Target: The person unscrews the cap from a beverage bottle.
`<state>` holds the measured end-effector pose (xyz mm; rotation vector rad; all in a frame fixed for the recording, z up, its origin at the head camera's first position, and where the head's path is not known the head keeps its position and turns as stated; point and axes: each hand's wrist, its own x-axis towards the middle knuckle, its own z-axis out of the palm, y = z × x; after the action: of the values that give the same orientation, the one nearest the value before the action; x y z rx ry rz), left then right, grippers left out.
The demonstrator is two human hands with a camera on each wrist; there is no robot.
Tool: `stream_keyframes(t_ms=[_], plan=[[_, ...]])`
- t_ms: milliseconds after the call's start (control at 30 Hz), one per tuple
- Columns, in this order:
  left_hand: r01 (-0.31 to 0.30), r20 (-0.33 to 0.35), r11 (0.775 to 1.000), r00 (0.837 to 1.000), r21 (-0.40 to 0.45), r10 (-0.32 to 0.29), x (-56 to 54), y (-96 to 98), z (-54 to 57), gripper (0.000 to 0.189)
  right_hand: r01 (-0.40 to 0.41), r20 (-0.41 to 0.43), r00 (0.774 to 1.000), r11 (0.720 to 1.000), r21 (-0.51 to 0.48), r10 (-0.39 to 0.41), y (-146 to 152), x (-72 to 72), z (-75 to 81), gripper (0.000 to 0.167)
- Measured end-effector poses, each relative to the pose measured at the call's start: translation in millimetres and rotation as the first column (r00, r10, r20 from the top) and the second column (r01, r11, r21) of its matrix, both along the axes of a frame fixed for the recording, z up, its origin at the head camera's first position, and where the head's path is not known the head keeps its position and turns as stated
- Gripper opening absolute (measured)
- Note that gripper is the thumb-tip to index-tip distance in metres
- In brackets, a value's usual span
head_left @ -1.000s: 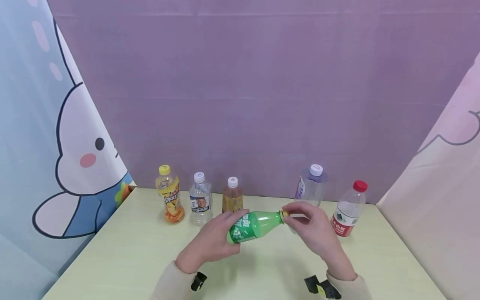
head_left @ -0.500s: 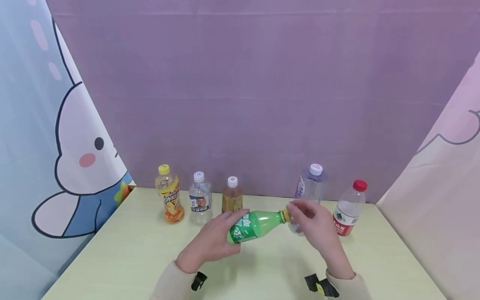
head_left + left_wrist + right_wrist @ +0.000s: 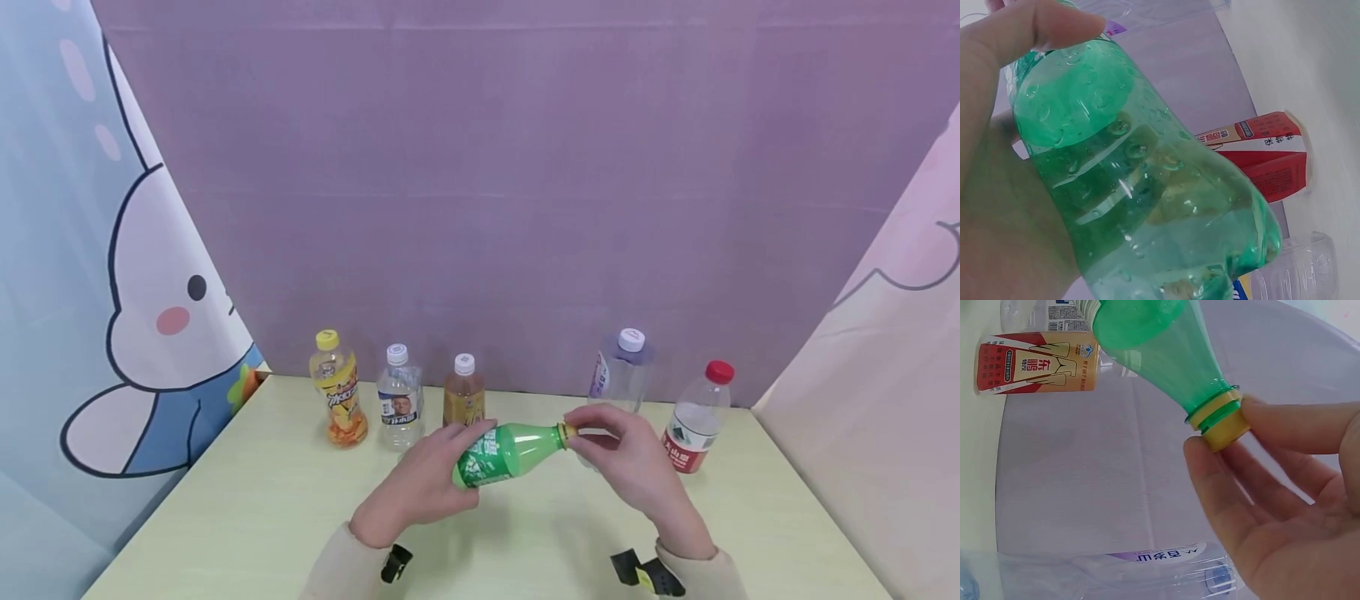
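Observation:
A green plastic bottle lies tilted in the air over the table, its neck pointing right. My left hand grips the labelled body near its base; in the left wrist view the see-through green bottle sits between thumb and fingers. At the neck, my right hand pinches the yellow cap between thumb and fingertips. Close up in the right wrist view, green thread shows between the yellow cap and the yellow ring below it.
Along the back of the pale table stand a yellow-capped bottle, a clear white-capped bottle, an amber bottle, a tall clear bottle and a red-capped bottle. A purple cloth hangs behind.
My right hand turns at the cap: half a second ago its fingers were rolled further over the cap, and now they are back as a second ago. The left hand and bottle barely move.

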<state>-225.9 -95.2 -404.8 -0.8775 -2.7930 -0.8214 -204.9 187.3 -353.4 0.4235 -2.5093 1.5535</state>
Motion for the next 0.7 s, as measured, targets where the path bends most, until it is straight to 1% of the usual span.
stream_keyframes(t_ms=[100,167,267,367,467,533,600,700], plan=[[-0.002,0.004,1.000,1.000,0.001,0.002,-0.3,-0.4,-0.2,0.090,0.001,-0.013,1.000,1.000,-0.003,-0.002,0.1,0.4,-0.5,0.023],[0.000,0.005,1.000,1.000,0.003,0.000,-0.4,-0.4,-0.2,0.090,0.036,-0.016,0.999,0.999,0.007,-0.036,-0.6,0.7,-0.6,0.022],[0.004,0.001,1.000,1.000,0.003,-0.004,0.0,0.0,-0.4,0.091,0.110,-0.018,0.994,0.993,0.034,-0.110,-2.7,0.0,-1.4,0.030],[0.004,-0.008,1.000,1.000,0.003,-0.004,0.6,0.5,-0.4,0.091,0.148,0.011,0.989,0.989,0.026,-0.148,-5.3,-2.5,-2.7,0.034],[0.000,-0.011,1.000,1.000,-0.003,0.000,1.1,0.7,-0.5,0.091,0.140,0.061,0.989,0.990,-0.016,-0.138,-6.3,-4.0,-3.4,0.030],[-0.003,-0.015,1.000,1.000,-0.012,0.003,1.0,0.8,-1.0,0.092,0.124,0.077,0.990,0.992,-0.027,-0.122,-6.2,-4.1,-3.0,0.025],[-0.006,-0.020,1.000,1.000,-0.024,0.005,0.6,0.9,-1.6,0.092,0.111,0.068,0.992,0.994,-0.010,-0.110,-5.7,-3.0,-1.9,0.020],[-0.010,-0.021,1.000,1.000,-0.030,0.009,0.5,1.1,-1.9,0.092,0.094,0.040,0.995,0.995,0.039,-0.096,-5.0,-1.0,0.5,0.018]])
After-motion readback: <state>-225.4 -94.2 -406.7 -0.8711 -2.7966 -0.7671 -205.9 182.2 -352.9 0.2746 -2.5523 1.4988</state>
